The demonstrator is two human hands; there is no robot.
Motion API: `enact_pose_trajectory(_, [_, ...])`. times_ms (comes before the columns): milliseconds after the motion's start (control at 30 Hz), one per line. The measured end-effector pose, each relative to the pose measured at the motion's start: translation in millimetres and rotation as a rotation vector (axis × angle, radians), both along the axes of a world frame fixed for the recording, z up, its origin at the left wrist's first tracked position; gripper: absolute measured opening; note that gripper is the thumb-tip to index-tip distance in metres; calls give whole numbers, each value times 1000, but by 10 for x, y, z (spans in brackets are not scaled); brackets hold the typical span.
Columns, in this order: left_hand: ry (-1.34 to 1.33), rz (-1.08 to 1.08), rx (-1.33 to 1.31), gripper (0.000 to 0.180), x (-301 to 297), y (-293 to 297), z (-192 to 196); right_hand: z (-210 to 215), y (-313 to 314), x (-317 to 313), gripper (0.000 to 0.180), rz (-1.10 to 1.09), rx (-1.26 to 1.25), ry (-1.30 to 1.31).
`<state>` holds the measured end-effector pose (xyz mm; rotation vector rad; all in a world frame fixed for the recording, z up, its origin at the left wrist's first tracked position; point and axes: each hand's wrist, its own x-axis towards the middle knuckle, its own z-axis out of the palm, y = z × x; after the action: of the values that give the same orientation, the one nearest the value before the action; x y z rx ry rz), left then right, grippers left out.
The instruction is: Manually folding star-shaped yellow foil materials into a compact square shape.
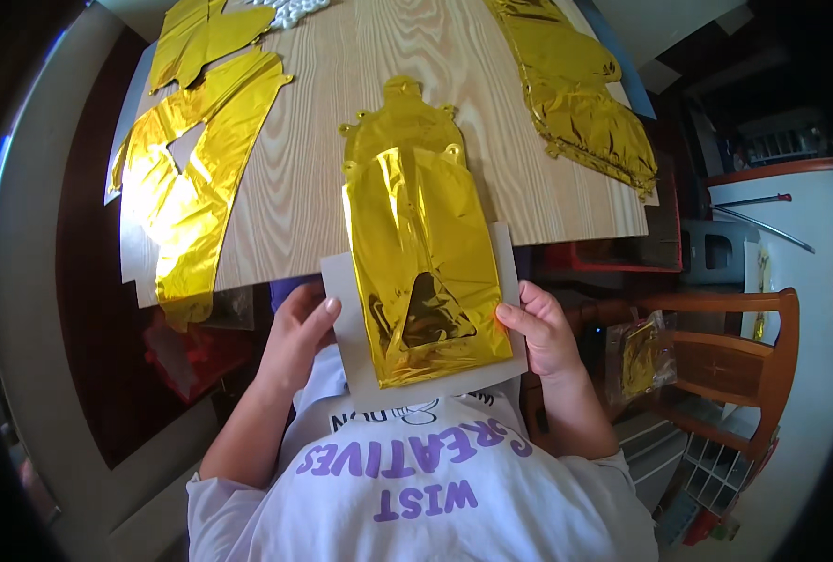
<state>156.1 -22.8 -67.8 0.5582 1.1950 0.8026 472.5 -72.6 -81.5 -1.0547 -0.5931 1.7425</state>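
Now the left hand (pixel 296 323) and the right hand (pixel 540 328) each pinch one side edge of a grey card (pixel 346 323). On this card lies a flat gold foil balloon (pixel 423 272), and its upper part reaches over the wooden table (pixel 313 159). More gold foil pieces (pixel 187 187) lie at both table sides. A wooden chair (pixel 725 365) stands at the right.

- One head-worn fisheye view looks steeply down, close over the person's chest and hands.
- It faces forward across the wooden table (pixel 323 178).
- Edges bend toward the rim.
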Motion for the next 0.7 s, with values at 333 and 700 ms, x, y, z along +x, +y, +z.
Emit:
enact_pose_trajectory(333, [-185, -124, 13, 24, 226, 117, -81, -85, 193, 58, 32, 27, 161, -37])
enact_pose_trajectory(700, [72, -158, 478, 64, 225, 81, 93, 73, 200, -68, 43, -34, 232, -212])
